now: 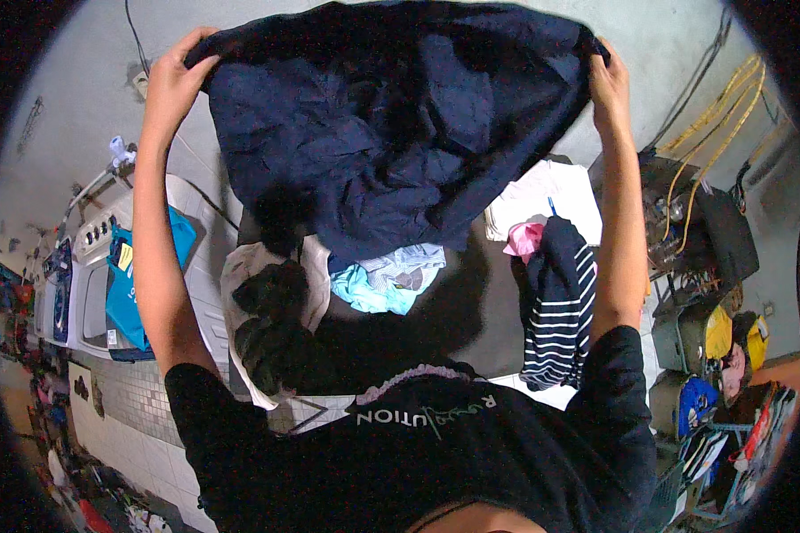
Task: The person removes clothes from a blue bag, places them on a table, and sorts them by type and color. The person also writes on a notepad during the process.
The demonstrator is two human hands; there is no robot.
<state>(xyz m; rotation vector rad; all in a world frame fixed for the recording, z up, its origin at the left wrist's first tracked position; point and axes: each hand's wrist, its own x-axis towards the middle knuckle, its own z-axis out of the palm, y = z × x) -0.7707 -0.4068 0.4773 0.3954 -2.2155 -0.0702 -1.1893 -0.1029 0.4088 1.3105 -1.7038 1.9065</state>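
A large dark navy cloth garment (293,120) is stretched wide in front of me, its lower part hanging in loose folds. My left hand (183,76) pinches its upper left corner between thumb and fingers. At the upper right corner, my right hand (610,80) grips the same edge. Below the garment, a dark tabletop (500,320) holds a crumpled light blue cloth (377,280). To the right lies a folded black garment with white stripes (553,320), and a pink cloth (525,240) sits against it. Black cloth (273,300) is bunched over a whitish cloth (317,266) on the left.
White sheets (567,190) with a blue pen (551,206) lie at the table's back right. Leftward stands a white washing machine (93,246) with a blue bag (127,293) on it. Yellow cable (733,133) hangs at right, above a rack and several bins (670,340).
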